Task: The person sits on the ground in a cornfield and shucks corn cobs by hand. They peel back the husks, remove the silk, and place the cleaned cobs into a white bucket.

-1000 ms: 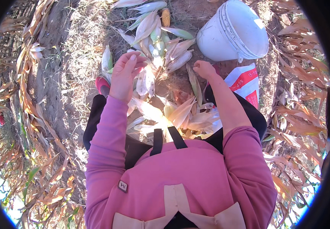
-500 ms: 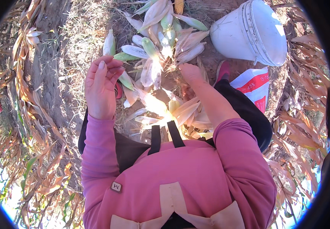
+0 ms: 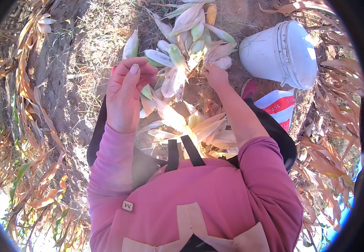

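Note:
Between my legs lies a pile of corn ears in pale and green husks. My right hand is at the pile's right side, closed, its fingertips against a dry-husked ear; what is pinched in them is hidden. My left hand is raised left of the pile, palm turned up, fingers loosely bent and thumb apart, with nothing visible in it. Just beyond its fingers a green-and-white husked ear lies on the ground. Nearer to me, loose dry husks are heaped in sunlight.
A white bucket lies tipped on its side at the far right. Beside my right leg is a red-and-white printed sack. A bare yellow cob lies beyond the pile. Dry corn stalks line both sides.
The view has shifted, so the pile and bucket appear lower and farther right. My left hand has come slightly nearer the pile; my right hand stays at its right side.

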`<state>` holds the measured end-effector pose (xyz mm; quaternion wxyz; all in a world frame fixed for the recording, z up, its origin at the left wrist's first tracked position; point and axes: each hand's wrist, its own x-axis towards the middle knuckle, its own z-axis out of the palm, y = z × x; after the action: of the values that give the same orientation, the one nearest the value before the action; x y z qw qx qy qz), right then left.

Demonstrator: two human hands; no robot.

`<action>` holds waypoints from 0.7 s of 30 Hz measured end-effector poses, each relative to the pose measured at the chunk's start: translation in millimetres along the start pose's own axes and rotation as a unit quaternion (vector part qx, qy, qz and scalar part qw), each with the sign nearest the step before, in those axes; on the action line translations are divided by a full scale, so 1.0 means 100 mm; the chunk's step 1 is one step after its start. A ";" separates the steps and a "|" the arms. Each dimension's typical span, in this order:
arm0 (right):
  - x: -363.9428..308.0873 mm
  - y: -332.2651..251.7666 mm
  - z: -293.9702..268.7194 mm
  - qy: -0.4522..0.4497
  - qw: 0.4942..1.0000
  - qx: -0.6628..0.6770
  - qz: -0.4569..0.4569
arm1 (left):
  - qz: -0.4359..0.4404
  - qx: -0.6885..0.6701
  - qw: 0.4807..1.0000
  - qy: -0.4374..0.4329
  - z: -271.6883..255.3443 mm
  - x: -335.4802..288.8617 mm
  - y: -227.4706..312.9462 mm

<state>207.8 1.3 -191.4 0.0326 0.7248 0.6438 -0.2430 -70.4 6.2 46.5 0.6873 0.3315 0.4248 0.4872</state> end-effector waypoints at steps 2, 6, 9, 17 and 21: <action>0.02 0.34 -0.43 0.119 0.982 0.145 0.035 | 0.003 0.007 1.000 -0.014 0.05 0.01 0.00; -0.39 0.42 -1.66 0.102 0.857 0.500 0.069 | 0.000 0.029 1.000 -0.005 0.07 0.00 -0.01; -0.69 0.54 -1.89 0.065 0.828 0.550 0.090 | 0.002 0.037 0.999 -0.005 0.09 0.01 -0.04; -1.10 1.71 0.68 -0.009 0.930 0.260 0.259 | -0.019 0.054 0.998 -0.026 0.17 0.05 -0.09; -1.08 1.35 0.49 0.078 0.943 0.123 0.300 | -0.022 0.059 0.997 -0.032 0.16 0.03 -0.11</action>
<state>315.2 -138.7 -227.6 -0.0359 0.8996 0.3621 -0.2416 -51.2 4.7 42.7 0.6903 0.3780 0.4376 0.4349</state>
